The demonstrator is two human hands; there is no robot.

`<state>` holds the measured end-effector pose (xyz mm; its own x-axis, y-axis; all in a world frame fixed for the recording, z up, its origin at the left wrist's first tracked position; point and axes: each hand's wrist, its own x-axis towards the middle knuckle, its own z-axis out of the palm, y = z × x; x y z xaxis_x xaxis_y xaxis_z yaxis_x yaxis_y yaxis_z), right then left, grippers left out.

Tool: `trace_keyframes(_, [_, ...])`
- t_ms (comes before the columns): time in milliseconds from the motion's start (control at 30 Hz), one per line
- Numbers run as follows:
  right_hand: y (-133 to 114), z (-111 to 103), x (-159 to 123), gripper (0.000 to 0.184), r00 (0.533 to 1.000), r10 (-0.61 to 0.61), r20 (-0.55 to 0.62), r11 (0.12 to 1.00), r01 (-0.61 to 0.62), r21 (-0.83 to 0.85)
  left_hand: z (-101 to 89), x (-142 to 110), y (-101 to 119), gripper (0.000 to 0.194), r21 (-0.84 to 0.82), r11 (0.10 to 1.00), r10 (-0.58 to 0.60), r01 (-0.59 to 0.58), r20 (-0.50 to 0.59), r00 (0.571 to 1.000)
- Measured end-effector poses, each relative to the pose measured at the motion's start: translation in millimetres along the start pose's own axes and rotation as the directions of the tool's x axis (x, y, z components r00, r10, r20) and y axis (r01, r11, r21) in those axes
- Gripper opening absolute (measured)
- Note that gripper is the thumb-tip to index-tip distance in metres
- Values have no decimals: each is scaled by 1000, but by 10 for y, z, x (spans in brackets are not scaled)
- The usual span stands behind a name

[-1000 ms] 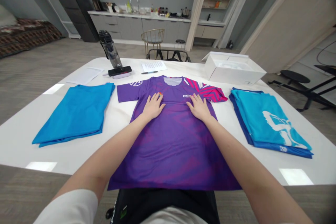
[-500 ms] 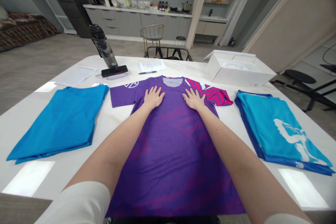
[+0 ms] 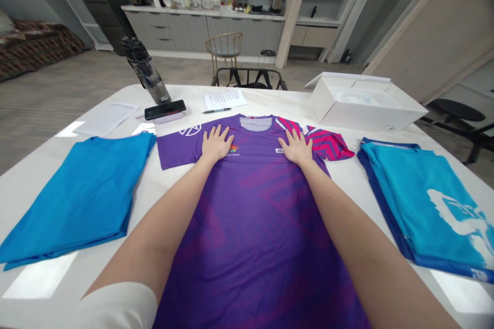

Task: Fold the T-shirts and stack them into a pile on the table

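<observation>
A purple T-shirt (image 3: pixel 258 205) with a pink-striped right sleeve lies spread face up before me, its collar at the far end. My left hand (image 3: pixel 216 144) rests flat on its upper chest, fingers spread, beside a small colourful print. Likewise my right hand (image 3: pixel 296 147) lies flat with fingers apart near the striped sleeve, partly covering a white label print. To the left is a folded blue shirt (image 3: pixel 81 195). Folded turquoise and dark blue garments (image 3: pixel 417 190) are stacked on the right, the top one with a white print.
On the white table (image 3: pixel 181 93) stand a clear bottle (image 3: pixel 148 72), a phone (image 3: pixel 165 109), papers (image 3: pixel 226 98) with a pen (image 3: pixel 216 110), and an open white box (image 3: pixel 366 105) at back right. Chairs (image 3: pixel 224 46) and a kitchen counter (image 3: pixel 216 12) are beyond.
Both hands have slid outward, farther apart across the shirt's chest, uncovering prints there. The view has shifted slightly closer, and the folded garments appear nearer the picture's sides.
</observation>
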<state>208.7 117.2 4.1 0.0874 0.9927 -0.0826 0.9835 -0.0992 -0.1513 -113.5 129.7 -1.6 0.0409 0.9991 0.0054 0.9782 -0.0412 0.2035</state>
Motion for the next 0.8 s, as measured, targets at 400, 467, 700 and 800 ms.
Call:
trace_keyframes(400, [-388,-102,-194,70,971,-153,-186,988,148,-40,-173,-184,297,54,78,947,319,-312,-92,943])
trace_keyframes(467, [-591,-50,-275,73,976,-191,-103,981,193,13,-96,-261,492,55,36,960,279,-278,-56,958])
trace_keyframes(700, [-832,159,-394,77,977,-214,-1,977,214,-12,167,-402,744,72,-1,983,185,-185,1,983])
trace_keyframes(800, [-820,154,-377,76,978,-210,12,978,210,-7,148,-390,725,73,-8,984,179,-179,10,984])
